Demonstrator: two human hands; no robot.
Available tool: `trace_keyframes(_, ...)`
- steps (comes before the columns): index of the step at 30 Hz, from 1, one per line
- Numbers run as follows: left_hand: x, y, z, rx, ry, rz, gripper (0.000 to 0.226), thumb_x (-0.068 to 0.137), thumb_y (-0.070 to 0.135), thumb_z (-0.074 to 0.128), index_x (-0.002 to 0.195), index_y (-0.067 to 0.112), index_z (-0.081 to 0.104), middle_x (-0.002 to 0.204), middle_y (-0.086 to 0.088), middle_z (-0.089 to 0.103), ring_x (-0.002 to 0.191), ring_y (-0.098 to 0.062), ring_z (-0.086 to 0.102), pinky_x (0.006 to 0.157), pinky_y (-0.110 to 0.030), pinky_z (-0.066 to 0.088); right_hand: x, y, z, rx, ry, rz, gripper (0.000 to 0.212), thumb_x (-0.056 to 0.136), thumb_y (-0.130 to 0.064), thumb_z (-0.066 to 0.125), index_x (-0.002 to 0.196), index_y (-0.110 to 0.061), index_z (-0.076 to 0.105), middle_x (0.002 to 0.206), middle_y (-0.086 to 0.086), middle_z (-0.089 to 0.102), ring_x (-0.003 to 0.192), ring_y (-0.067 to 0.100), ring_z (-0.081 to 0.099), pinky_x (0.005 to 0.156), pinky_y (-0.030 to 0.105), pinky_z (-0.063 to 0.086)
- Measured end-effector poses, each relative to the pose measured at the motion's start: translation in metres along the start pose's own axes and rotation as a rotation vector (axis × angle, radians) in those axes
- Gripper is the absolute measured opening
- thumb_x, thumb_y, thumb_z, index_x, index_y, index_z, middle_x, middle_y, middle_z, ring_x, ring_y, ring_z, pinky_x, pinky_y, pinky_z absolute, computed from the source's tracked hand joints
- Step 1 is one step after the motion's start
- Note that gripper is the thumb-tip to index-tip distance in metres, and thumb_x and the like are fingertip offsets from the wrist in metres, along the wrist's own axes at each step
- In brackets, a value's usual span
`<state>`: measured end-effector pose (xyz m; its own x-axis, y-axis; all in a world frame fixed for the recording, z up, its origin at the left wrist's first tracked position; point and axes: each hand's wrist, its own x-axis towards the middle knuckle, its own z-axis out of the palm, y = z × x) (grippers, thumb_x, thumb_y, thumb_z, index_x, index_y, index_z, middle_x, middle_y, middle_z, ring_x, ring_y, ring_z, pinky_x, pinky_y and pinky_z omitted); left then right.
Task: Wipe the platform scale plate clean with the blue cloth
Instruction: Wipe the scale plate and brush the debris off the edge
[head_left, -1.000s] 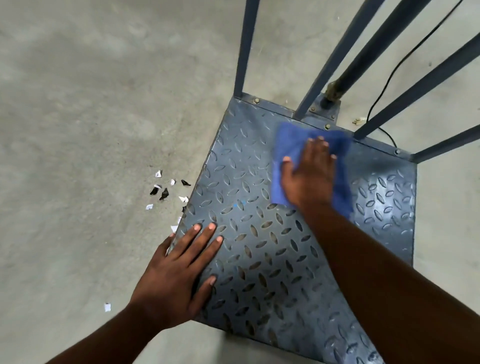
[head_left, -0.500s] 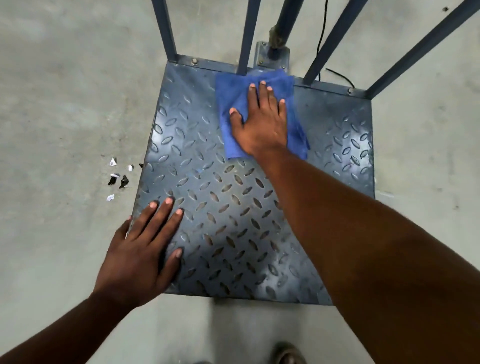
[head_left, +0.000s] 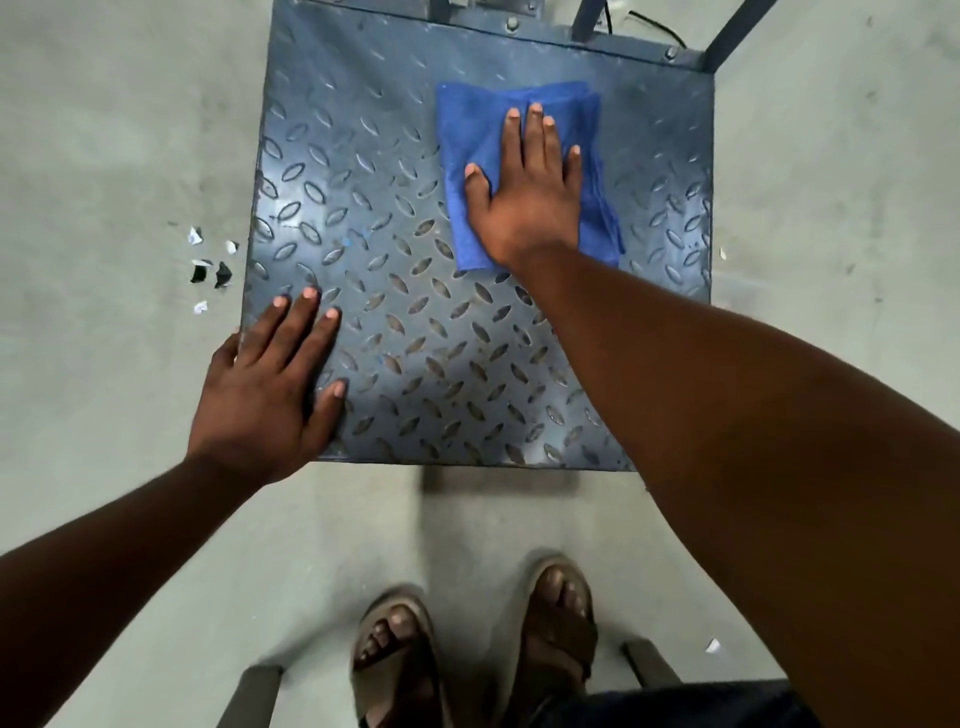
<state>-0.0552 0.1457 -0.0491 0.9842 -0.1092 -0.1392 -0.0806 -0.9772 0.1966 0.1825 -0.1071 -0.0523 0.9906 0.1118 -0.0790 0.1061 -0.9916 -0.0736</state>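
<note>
The platform scale plate (head_left: 395, 332) is a grey-blue diamond-tread steel sheet lying on the concrete floor. A folded blue cloth (head_left: 470, 135) lies on its far right part. My right hand (head_left: 530, 192) presses flat on the cloth with straight fingers pointing away from me. My left hand (head_left: 265, 384) rests flat on the plate's near left corner, fingers spread, thumb over the left edge.
Blue frame posts (head_left: 732, 36) rise from the plate's far edge, with a black cable (head_left: 654, 26) behind. Small black and white scraps (head_left: 208, 265) lie on the floor left of the plate. My sandalled feet (head_left: 472, 654) stand in front of its near edge.
The view has tilted down and squared to the plate, bringing my feet in. My right hand with the cloth has slid from the far edge toward me and rightward. My left hand stays on the corner.
</note>
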Motion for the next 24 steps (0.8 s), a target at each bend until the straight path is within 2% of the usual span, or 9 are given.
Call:
trace_keyframes(6,0.000,-0.002,0.003,0.003,0.000,0.009,0.076,0.102,0.054,0.035,0.171,0.022,0.023,0.180,-0.003,0.014,0.165,-0.029,0.017,0.118,-0.055,0.034,-0.005,-0.004,-0.002,-0.024,0.017,-0.007,0.077,0.101,-0.055,0.017,0.165,-0.013,0.013,0.173,0.011,0.010,0.160,0.027,0.008,0.128,0.053,0.005)
trace_keyframes(11,0.000,-0.001,0.002,0.020,0.008,0.007,0.076,0.102,0.053,0.039,0.170,0.022,0.026,0.179,-0.004,0.017,0.163,-0.031,0.023,0.117,-0.056,0.036,-0.024,-0.045,0.005,-0.015,0.018,-0.317,0.072,0.100,-0.054,0.026,0.164,-0.021,0.022,0.172,0.011,0.016,0.159,0.028,0.015,0.127,0.054,0.011)
trace_keyframes(13,0.001,-0.001,0.002,0.022,0.010,0.008,0.076,0.102,0.053,0.039,0.170,0.022,0.026,0.179,-0.004,0.018,0.164,-0.031,0.023,0.117,-0.055,0.036,-0.024,-0.055,0.008,0.015,0.039,-0.348,0.071,0.098,-0.054,0.031,0.163,-0.024,0.028,0.170,0.010,0.022,0.157,0.028,0.021,0.126,0.054,0.014)
trace_keyframes(17,0.000,-0.004,0.002,0.009,-0.004,-0.002,0.076,0.102,0.055,0.039,0.171,0.024,0.023,0.179,-0.001,0.016,0.165,-0.028,0.021,0.119,-0.056,0.036,-0.015,-0.044,0.010,0.032,0.047,-0.288,0.072,0.099,-0.058,0.031,0.163,-0.025,0.026,0.171,0.008,0.021,0.158,0.025,0.018,0.127,0.053,0.013)
trace_keyframes(24,-0.001,-0.004,0.003,0.016,-0.025,-0.019,0.076,0.103,0.058,0.037,0.171,0.028,0.022,0.180,0.002,0.014,0.165,-0.025,0.018,0.125,-0.054,0.031,0.017,-0.037,0.002,0.016,0.004,0.016,0.075,0.100,-0.057,0.020,0.165,-0.020,0.015,0.172,0.012,0.010,0.159,0.029,0.009,0.128,0.056,0.005)
